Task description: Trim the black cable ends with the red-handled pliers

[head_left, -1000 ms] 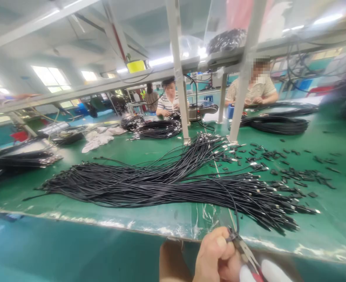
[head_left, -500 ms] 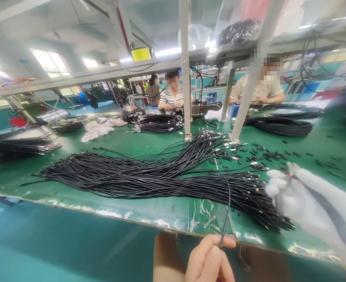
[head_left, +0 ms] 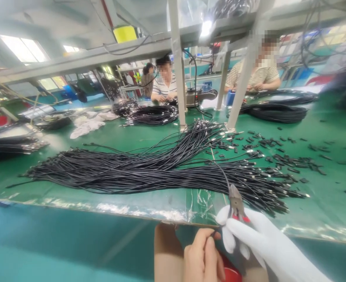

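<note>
My left hand, bare, pinches the end of a black cable in front of the table edge. The cable curves up from there toward the bundle. My right hand, in a white glove, is closed round diagonal cutting pliers with red on the handles. Their jaws point up, beside the cable, and the gloved fingertips are close to my left fingertips. Whether they touch the cable I cannot tell. Behind both hands a large bundle of black cables lies across the green table, many ends showing metal tips.
Small black pieces lie scattered at the right of the green tabletop. Shelf posts rise from the table behind the bundle. Coiled cables sit farther back, near two seated people. A white cloth lies at the back left.
My gloved right hand has come in from the right with the pliers, down to my left hand. The left hand keeps its pinch on the cable. The view has shifted slightly.
</note>
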{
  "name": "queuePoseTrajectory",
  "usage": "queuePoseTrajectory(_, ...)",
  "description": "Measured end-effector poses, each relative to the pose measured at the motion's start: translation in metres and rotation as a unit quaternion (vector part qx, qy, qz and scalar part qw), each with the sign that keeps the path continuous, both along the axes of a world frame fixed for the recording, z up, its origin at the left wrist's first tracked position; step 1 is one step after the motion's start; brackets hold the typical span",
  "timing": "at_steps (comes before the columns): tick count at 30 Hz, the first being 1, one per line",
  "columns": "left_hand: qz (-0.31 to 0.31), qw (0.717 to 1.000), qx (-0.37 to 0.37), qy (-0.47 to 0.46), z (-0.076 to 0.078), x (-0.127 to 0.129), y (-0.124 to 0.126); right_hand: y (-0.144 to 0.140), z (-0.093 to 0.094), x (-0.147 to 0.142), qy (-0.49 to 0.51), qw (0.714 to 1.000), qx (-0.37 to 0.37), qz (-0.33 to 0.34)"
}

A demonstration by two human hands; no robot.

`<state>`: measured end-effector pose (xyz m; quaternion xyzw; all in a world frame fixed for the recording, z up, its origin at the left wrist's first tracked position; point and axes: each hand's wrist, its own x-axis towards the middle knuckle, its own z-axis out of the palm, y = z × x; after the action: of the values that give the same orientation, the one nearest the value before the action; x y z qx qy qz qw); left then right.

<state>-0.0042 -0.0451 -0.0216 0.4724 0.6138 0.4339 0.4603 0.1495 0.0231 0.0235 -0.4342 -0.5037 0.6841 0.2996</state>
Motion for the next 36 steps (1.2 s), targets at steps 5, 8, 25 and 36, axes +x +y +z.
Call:
queuePoseTrajectory(5,-0.028,0.995,0.079,-0.049,0.008,-0.013,0.005,-0.006,-0.010,0.000,-0.008,0.999,0.019,-0.035)
queuePoseTrajectory(8,-0.007,0.990,0.132,0.040,0.014,-0.017,0.006,-0.011,-0.009,0.000,-0.027,0.999,0.025,-0.040)
queuePoseTrajectory(25,0.023,0.990,0.054,-0.125,0.004,-0.006,0.008,-0.027,-0.014,0.010,-0.085,0.995,0.058,-0.019)
queuePoseTrajectory(36,0.108,0.969,0.050,-0.216,0.021,0.006,0.012,-0.043,-0.029,-0.005,0.178,0.963,-0.090,-0.180)
